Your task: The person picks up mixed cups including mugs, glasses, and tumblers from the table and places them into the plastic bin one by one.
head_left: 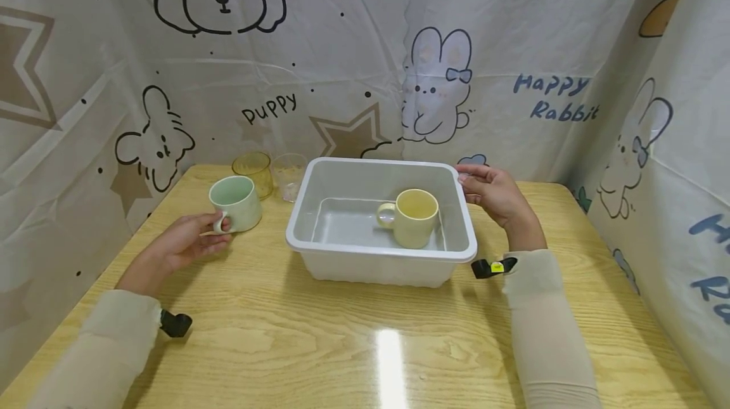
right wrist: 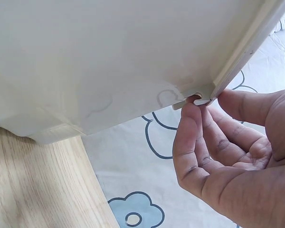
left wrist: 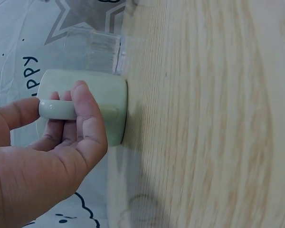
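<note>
A pale green mug (head_left: 242,206) stands upright at the left of the wooden table. My left hand (head_left: 191,239) grips its handle, with the thumb on top and fingers curled through and under it in the left wrist view. At the middle is a white plastic basin (head_left: 371,264), its mouth facing up. Inside it, toward the right, a yellow mug (head_left: 416,222) stands with its handle to the left. My right hand (head_left: 495,196) pinches the basin's rim near the back right corner. In the right wrist view, thumb and fingers meet at the rim's underside.
Behind the green mug stand an amber glass (head_left: 253,171) and a clear glass (head_left: 289,174), the clear one close to the basin's left rim. A printed curtain (head_left: 342,47) encloses the table (head_left: 274,345) at the back and both sides.
</note>
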A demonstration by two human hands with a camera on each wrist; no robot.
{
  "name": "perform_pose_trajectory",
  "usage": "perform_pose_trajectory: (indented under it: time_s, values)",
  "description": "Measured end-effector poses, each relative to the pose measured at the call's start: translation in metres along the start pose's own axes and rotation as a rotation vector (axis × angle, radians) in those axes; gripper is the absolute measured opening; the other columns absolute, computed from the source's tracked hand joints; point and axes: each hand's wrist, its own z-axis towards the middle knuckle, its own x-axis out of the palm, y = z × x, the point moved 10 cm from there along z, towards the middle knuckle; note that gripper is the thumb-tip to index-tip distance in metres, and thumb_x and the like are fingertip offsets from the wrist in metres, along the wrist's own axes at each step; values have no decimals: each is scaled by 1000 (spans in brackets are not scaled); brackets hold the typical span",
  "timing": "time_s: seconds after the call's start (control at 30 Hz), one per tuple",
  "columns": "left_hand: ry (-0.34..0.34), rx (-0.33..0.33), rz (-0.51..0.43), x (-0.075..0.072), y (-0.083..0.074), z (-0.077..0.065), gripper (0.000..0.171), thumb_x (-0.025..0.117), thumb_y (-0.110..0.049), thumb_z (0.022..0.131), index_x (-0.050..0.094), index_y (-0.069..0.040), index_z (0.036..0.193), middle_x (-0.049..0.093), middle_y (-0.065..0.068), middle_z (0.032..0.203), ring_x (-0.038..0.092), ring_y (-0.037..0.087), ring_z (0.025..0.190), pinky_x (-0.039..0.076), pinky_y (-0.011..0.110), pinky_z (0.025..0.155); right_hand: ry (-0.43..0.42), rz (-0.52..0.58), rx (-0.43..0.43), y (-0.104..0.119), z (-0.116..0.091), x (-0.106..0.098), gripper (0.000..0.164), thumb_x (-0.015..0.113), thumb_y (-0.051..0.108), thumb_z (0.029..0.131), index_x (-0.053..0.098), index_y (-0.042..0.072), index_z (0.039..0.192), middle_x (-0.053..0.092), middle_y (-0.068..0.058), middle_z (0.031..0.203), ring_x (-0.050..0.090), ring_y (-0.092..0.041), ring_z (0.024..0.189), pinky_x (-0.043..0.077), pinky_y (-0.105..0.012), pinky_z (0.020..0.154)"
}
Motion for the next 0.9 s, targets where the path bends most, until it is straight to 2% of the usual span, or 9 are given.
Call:
perform_pose_trajectory:
  time_s: [0.27, 0.43, 0.57, 0.73, 0.9]
  values:
    - [-101, -23, 7, -1, 0, -3, 27, 46, -27, 109, 52, -1, 108, 58, 2, 95, 67, 16, 88, 58, 27, 82, 2, -3, 9, -2, 0, 0, 46, 61, 18, 104, 52, -4, 144, 65, -7, 119, 67, -14, 94, 58, -27, 86]
    - [-172, -35, -1, -6, 0, -7, 27, 46, -28, 108, 52, -3, 100, 57, 1, 86, 69, 15, 83, 60, 28, 79, 5, -18, 10, -2, 0, 2, 47, 61, 20, 104, 52, -2, 145, 65, -7, 121, 68, -15, 95, 58, -28, 88]
    - [-243, -11, 18, -13, -3, -8, 25, 48, -27, 106, 52, -5, 94, 57, -1, 79, 70, 15, 76, 60, 29, 75, 3, -13, 5, -1, 0, 1, 47, 61, 19, 104, 52, -3, 144, 66, -6, 119, 68, -14, 94, 58, -27, 86]
    - [-311, 5, 34, -18, -7, -11, 22, 50, -24, 104, 47, -2, 104, 56, -1, 75, 68, 15, 68, 60, 29, 69, 1, -8, -2, -1, 1, 0, 45, 60, 17, 105, 52, -4, 143, 66, -5, 116, 67, -14, 92, 58, -26, 85]
    - [-333, 13, 79, -20, -9, -13, 28, 51, -25, 103, 46, 1, 110, 58, -2, 74, 69, 14, 66, 60, 29, 68, 4, -8, -5, 0, 0, 0, 45, 60, 17, 105, 52, -5, 143, 66, -5, 115, 67, -14, 92, 58, -27, 85]
